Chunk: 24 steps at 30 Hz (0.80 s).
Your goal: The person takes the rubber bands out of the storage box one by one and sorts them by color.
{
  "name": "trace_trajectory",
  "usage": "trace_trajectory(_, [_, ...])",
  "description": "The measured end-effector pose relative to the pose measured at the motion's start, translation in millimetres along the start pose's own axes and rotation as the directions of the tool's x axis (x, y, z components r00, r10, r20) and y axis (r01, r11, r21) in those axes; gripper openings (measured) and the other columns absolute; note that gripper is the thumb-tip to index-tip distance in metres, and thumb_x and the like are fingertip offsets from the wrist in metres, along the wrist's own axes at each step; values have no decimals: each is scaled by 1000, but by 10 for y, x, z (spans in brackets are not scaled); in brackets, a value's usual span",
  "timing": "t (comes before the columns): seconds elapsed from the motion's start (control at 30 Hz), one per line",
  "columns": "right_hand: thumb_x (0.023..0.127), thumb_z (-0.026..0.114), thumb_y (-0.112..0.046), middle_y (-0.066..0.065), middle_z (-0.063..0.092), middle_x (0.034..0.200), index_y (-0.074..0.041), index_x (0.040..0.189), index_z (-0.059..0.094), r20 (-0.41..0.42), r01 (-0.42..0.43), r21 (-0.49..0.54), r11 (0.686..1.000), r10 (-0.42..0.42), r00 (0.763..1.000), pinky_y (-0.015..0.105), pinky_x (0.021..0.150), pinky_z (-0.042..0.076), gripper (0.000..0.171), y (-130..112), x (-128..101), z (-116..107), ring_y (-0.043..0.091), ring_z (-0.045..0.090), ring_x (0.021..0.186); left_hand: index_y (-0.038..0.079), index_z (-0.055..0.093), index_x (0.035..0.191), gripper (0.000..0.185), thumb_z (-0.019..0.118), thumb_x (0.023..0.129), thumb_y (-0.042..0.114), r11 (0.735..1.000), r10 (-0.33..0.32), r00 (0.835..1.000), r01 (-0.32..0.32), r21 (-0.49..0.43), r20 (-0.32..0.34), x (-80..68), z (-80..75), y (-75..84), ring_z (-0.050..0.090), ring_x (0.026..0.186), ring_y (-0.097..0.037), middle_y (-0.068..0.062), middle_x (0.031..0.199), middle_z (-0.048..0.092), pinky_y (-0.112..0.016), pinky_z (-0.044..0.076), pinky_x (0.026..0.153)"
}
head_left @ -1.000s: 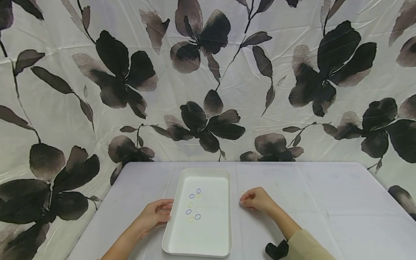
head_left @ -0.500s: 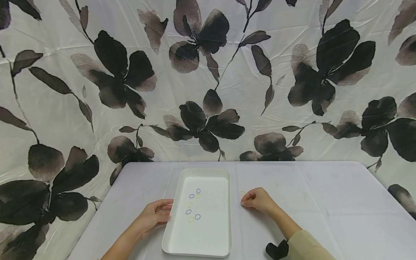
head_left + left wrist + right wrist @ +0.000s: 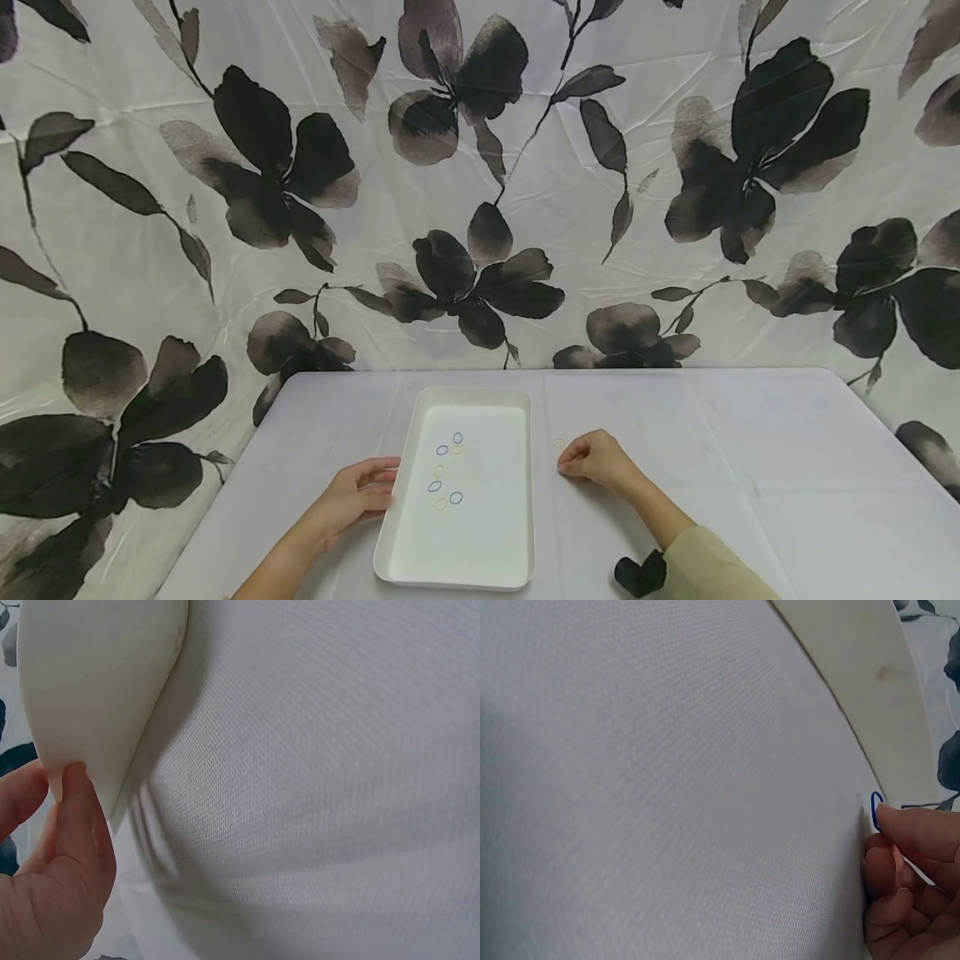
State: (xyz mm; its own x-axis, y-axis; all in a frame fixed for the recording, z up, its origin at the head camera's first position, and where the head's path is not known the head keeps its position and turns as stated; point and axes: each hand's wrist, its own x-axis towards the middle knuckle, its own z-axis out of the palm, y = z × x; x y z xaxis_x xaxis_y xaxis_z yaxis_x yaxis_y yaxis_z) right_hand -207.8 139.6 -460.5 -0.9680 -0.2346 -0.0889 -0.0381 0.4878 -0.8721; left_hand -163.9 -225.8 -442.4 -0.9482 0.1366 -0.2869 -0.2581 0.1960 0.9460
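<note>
A white rectangular tray [image 3: 465,550] lies on the table with several small blue and yellow rubber bands inside, among them a blue band [image 3: 456,492] and a yellow band [image 3: 440,504]. My left hand [image 3: 351,502] grips the tray's left side; the left wrist view shows thumb and fingers [image 3: 75,817] on either side of its rim. To the right of the tray, my right hand [image 3: 597,461] is low over the table. Its fingertips pinch a small blue rubber band [image 3: 873,812], visible in the right wrist view. Just beyond them, a yellow rubber band [image 3: 558,443] lies on the cloth.
A white cloth covers the table [image 3: 720,467]. Behind its far edge hangs a white curtain [image 3: 600,208] printed with dark flowers. By the right sleeve [image 3: 708,567] is a black object [image 3: 640,575], perhaps a strap.
My right hand has shifted very slightly to the right, showing more of the yellow rubber band beyond its fingertips. My left hand and the tray stay in place.
</note>
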Motion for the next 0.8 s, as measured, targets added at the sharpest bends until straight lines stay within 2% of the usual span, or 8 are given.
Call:
trace_trajectory(0.3, [75, 73, -1, -3, 58, 60, 2, 76, 70, 12, 0, 1, 1000, 0, 1000, 22, 50, 42, 5, 17, 21, -1, 9, 48, 55, -10, 40, 132, 61, 61, 74, -12, 1000, 5, 1000, -5, -5, 4, -9, -1, 10, 59, 101, -27, -25, 122, 50, -37, 53, 82])
trace_trajectory(0.8, [77, 69, -1, -1, 59, 64, 3, 82, 68, 62, 31, 71, 997, -36, 997, 24, 53, 45, 7, 4, 40, -60, 11, 51, 59, -10, 41, 132, 61, 62, 74, -12, 1000, 3, 1000, -3, 3, -4, -7, 6, 12, 60, 102, -28, -25, 121, 51, -37, 53, 81])
